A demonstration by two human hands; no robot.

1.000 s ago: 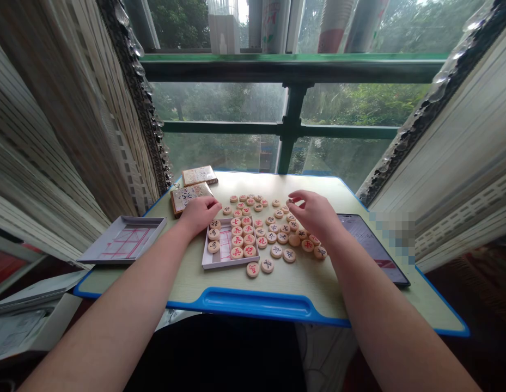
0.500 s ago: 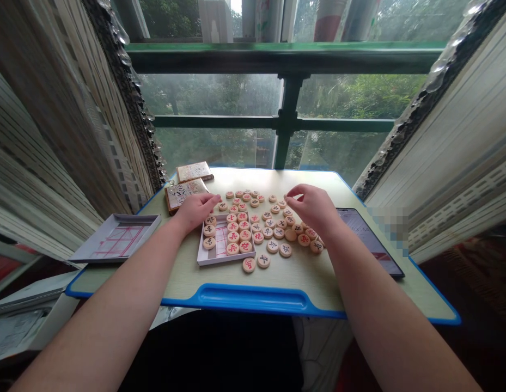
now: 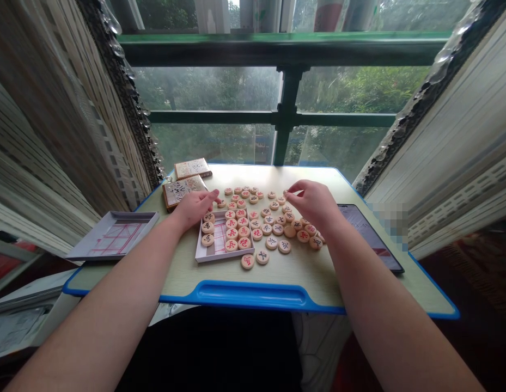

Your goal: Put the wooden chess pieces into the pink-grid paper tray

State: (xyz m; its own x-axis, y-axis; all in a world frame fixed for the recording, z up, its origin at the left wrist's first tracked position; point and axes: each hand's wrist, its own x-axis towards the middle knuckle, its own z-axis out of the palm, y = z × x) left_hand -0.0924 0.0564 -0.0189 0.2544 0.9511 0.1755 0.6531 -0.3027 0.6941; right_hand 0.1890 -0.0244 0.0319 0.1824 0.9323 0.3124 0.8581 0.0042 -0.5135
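My left hand (image 3: 193, 208) hovers over the far left corner of a shallow white box (image 3: 225, 256), its fingers stretched out and slightly apart. Rows of round wooden Chinese chess pieces (image 3: 231, 233) with red and black characters stand in this box. To the right, my right hand (image 3: 312, 200) pinches a Chinese chess piece (image 3: 285, 193) at its edge, thumb and finger closed on it; most of the piece is hidden. Many loose pieces (image 3: 271, 243) lie between and below my hands. A red-marked piece (image 3: 248, 261) and a black-marked piece (image 3: 262, 257) lie nearest me.
A box lid (image 3: 114, 253) lies at the left, with red lines inside. Two small decorated boxes (image 3: 180, 189) sit at the back left. On the right rests a tablet (image 3: 369, 239). The table (image 3: 183, 275) has a blue edge with a tray groove; a barred window stands behind.
My left hand's fingers have spread a little apart. My right hand stays at nearly the same place among the far pieces. The whole view has shifted slightly.
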